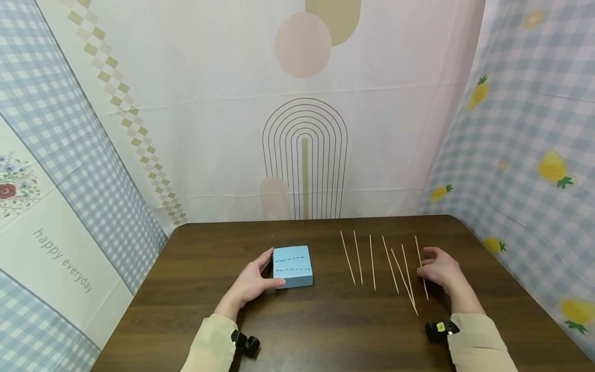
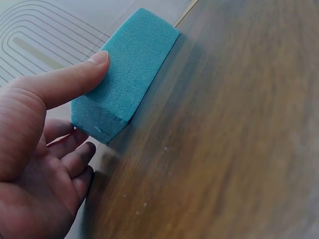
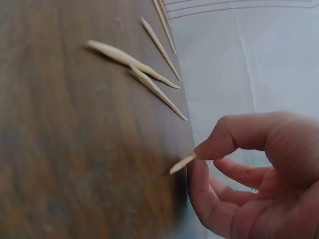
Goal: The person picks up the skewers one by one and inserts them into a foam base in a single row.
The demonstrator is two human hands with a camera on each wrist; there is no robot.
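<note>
A light-blue foam block (image 1: pixel 293 281) with two rows of small dark marks on its top lies on the table. My left hand (image 1: pixel 251 280) grips its left side, thumb on the near face; in the left wrist view the thumb (image 2: pixel 75 82) presses that face while the fingers curl by the end. At the right, my right hand (image 1: pixel 441 268) pinches a thin wooden skewer (image 1: pixel 425 290) between thumb and forefinger. The right wrist view shows the pointed end of that skewer (image 3: pixel 182 164) sticking out from the pinch, close to the tabletop.
Several more skewers lie spread between the hands, among them one skewer (image 1: pixel 372 262) near the middle and two whose near ends meet, including this skewer (image 1: pixel 403 277). The dark wooden table (image 1: pixel 344 336) ends at a patterned cloth backdrop (image 1: pixel 223 155), with cloths on both sides.
</note>
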